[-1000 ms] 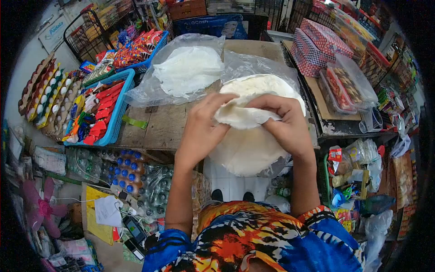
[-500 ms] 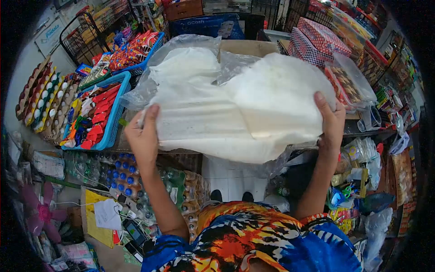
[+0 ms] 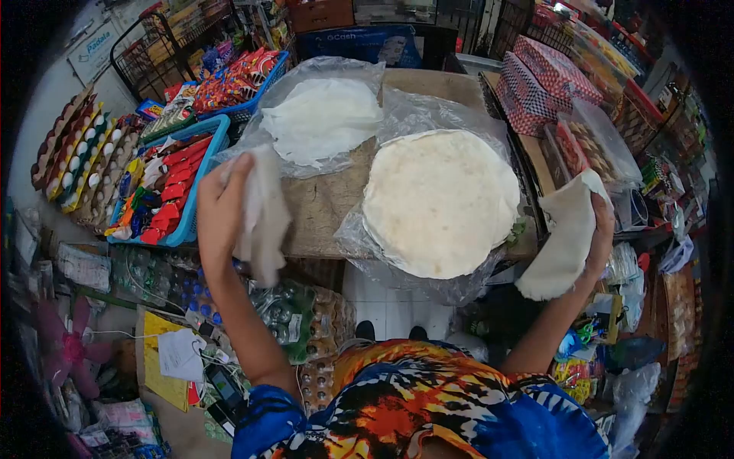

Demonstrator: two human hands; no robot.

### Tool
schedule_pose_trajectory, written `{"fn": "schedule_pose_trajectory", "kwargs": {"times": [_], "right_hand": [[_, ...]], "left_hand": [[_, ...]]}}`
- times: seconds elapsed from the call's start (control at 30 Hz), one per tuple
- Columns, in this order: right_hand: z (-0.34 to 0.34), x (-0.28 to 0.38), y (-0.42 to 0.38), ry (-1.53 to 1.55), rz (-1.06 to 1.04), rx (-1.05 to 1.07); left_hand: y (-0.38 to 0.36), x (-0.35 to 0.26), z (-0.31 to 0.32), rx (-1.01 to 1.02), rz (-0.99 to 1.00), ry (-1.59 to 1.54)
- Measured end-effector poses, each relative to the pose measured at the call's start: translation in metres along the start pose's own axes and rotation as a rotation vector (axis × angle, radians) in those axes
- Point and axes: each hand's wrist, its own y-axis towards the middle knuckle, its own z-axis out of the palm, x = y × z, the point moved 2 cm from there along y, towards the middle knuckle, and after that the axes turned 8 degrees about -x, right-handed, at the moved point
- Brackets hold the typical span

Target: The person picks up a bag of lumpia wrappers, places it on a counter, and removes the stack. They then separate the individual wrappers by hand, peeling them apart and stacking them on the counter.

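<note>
My left hand [image 3: 221, 210] is closed on a limp piece of thin spring roll wrapper [image 3: 264, 218], which hangs over the board's left edge, blurred by motion. My right hand [image 3: 602, 233] grips another wrapper piece [image 3: 564, 241], folded and drooping off the right side. Between them a round stack of pale wrappers [image 3: 442, 203] rests on a clear plastic bag [image 3: 451, 115]. Behind and to the left, a smaller pile of whiter wrapper pieces [image 3: 325, 115] lies on its own plastic sheet. Both lots are on a worn brown board [image 3: 317, 206].
At left stand a blue basket [image 3: 216, 164] of red packets and several egg trays [image 3: 92, 168]. Checkered boxes [image 3: 527, 84] and a clear food container [image 3: 600, 145] stand at right. Bottles [image 3: 287, 314] and a pink fan [image 3: 73, 348] are below the board at left.
The wrapper stretched between both hands is now in two separate pieces, one in each hand. My hands have moved apart, uncovering the stack and the pile.
</note>
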Motion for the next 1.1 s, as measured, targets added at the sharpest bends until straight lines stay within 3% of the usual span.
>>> {"fn": "schedule_pose_trajectory", "kwargs": {"times": [0.07, 0.13, 0.2, 0.27, 0.43, 0.5, 0.6, 0.67, 0.73, 0.8, 0.87, 0.97, 1.0, 1.03, 1.1], "right_hand": [[0.003, 0.004, -0.004, 0.093, 0.027, 0.069], [0.006, 0.011, -0.012, 0.126, 0.048, 0.117], [0.010, 0.016, -0.020, 0.156, 0.068, 0.162], [0.014, 0.021, -0.028, 0.149, 0.000, 0.114], [0.015, 0.031, -0.044, 0.063, -0.022, 0.035], [0.010, 0.026, -0.048, 0.044, -0.026, 0.081], [0.029, 0.023, -0.056, 0.024, 0.038, 0.204], [0.056, 0.022, -0.062, 0.039, 0.132, 0.291], [0.087, 0.033, -0.071, 0.019, 0.080, 0.419], [0.113, 0.045, -0.078, 0.044, 0.012, 0.500], [0.137, 0.064, -0.078, -0.053, -0.094, 0.486], [0.166, 0.086, -0.054, -0.413, -0.276, 0.468], [0.181, 0.085, -0.050, -0.400, -0.231, 0.464], [0.189, 0.076, -0.030, -0.519, -0.311, 0.558], [0.206, 0.036, 0.012, -0.651, -0.395, 0.680]], "left_hand": [[0.017, -0.018, 0.021, 0.201, 0.272, 0.138], [0.030, -0.054, 0.040, 0.217, 0.401, 0.187], [0.054, -0.078, 0.057, 0.330, 0.308, 0.202], [0.090, -0.082, 0.077, 0.290, 0.458, 0.169], [0.196, -0.005, 0.115, 0.177, 0.583, 0.484], [0.210, 0.034, 0.125, 0.056, 0.501, 0.992], [0.178, 0.039, 0.144, -0.073, 0.685, 0.889], [0.165, 0.033, 0.166, 0.168, 0.761, 0.537], [0.116, -0.003, 0.177, 0.577, 0.455, 0.184], [0.080, -0.010, 0.186, 1.064, 0.268, -0.182], [0.054, -0.013, 0.188, 1.356, 0.210, -0.360], [0.038, 0.011, 0.208, 1.360, -0.153, -0.504], [0.038, 0.022, 0.212, 1.319, -0.211, -0.417], [0.036, 0.031, 0.218, 1.313, -0.219, -0.421], [0.037, 0.044, 0.226, 1.266, -0.444, -0.502]]}}
